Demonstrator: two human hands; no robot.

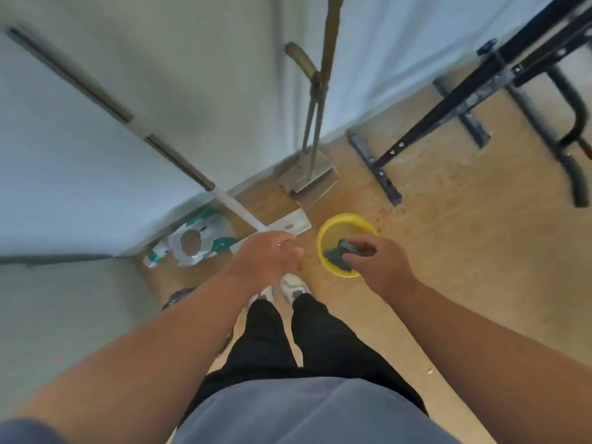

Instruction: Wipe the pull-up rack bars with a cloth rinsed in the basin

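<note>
Right hand [379,262] is gripping dark green cloth [339,251] over yellow basin [323,232] on floor; left hand [270,254] is hanging relaxed, empty; black rack [499,78] standing right; packaging print probably too blurred to read

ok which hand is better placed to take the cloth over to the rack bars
Right. The right hand already grips the dark cloth over the yellow basin, on the rack's side; the left hand is open, holding nothing.

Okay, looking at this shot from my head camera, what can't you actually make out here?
- Water in the yellow basin: the right hand and dark green cloth cover its inside.
- Top of the black pull-up rack: cut off by the upper right edge.
- Long pole against the wall: smeared by motion blur.
- Dark thing on the floor: mostly hidden behind the left forearm.
</note>
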